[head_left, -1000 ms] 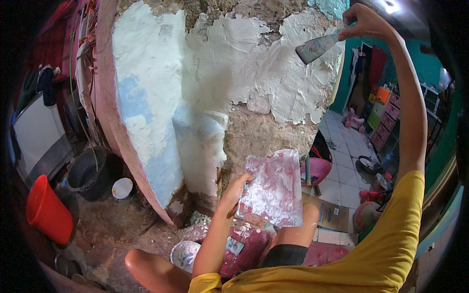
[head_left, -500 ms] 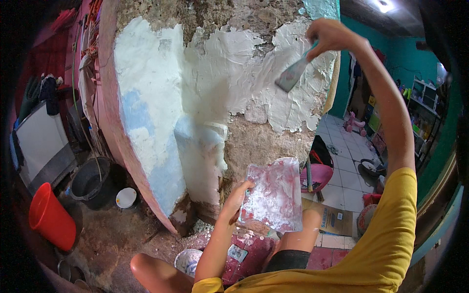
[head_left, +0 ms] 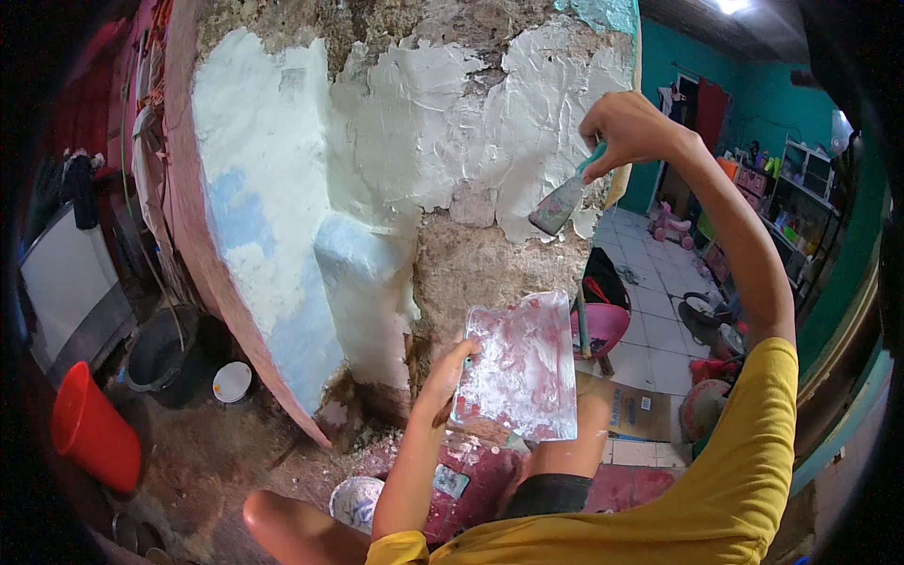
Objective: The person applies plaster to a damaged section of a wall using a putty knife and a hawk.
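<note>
My left hand [head_left: 443,377] grips the left edge of a rectangular board [head_left: 516,363] smeared with white paste over pink, held low before the wall. My right hand [head_left: 621,137] is closed on the teal handle of a putty knife [head_left: 557,205], its grimy wide blade slanting down-left over freshly coated white plaster [head_left: 471,122]. Beside that plaster, bare crumbly wall [head_left: 490,264] shows below and above, with a smoother white and pale blue section [head_left: 259,169] to the left. A pail of white material [head_left: 353,504] sits between my knees, partly hidden by my left arm.
At left stand a red bucket [head_left: 89,424], black tub [head_left: 155,363] and white lid [head_left: 233,381]. Past the wall's right edge are a pink basin [head_left: 607,330], cardboard [head_left: 640,414] on tiles, cluttered shelves [head_left: 800,179] and a pink toy [head_left: 669,226].
My right hand with the putty knife has moved steadily down and somewhat left along the plastered wall. My left hand and board have shifted only slightly.
</note>
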The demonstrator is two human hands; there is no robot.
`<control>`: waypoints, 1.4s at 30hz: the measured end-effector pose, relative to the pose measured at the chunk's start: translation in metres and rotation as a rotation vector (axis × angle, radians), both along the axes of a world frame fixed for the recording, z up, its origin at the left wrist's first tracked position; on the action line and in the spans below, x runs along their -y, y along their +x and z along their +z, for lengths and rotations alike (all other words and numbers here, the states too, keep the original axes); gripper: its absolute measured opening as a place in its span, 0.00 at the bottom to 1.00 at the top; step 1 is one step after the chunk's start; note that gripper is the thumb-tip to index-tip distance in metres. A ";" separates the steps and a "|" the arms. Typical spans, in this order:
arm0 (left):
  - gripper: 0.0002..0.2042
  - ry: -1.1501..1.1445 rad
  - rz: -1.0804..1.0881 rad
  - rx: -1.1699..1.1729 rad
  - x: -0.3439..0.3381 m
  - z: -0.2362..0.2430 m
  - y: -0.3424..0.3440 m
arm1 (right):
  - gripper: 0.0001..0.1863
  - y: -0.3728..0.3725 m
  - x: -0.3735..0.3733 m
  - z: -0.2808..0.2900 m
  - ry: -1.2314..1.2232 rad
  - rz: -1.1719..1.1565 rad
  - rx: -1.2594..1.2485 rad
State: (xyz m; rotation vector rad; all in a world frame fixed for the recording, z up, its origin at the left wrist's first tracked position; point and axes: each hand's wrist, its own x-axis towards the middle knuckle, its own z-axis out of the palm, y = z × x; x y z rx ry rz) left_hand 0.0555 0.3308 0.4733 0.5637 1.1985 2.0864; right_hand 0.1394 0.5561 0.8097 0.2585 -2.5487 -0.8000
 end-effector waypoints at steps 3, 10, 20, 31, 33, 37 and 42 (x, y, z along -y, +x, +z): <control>0.19 -0.017 -0.016 -0.090 0.000 -0.001 -0.003 | 0.28 -0.009 -0.013 0.007 0.064 0.133 -0.065; 0.19 0.017 0.012 -0.024 0.001 0.003 0.002 | 0.24 0.033 -0.056 0.092 -0.153 -0.062 -0.344; 0.09 0.015 0.002 0.000 -0.001 0.000 0.004 | 0.26 0.058 -0.054 0.002 -0.155 0.088 -0.207; 0.17 0.073 -0.016 0.009 -0.004 -0.007 -0.004 | 0.26 0.060 -0.059 0.037 -0.075 -0.049 -0.356; 0.18 0.041 -0.040 0.009 -0.007 -0.017 -0.010 | 0.27 0.073 -0.065 0.051 -0.054 -0.040 -0.415; 0.20 0.013 -0.017 0.020 0.000 -0.010 -0.004 | 0.25 0.086 -0.056 0.045 -0.143 0.020 -0.414; 0.26 0.110 0.036 0.053 0.013 -0.004 0.013 | 0.15 0.072 -0.037 -0.039 -0.610 0.149 -0.198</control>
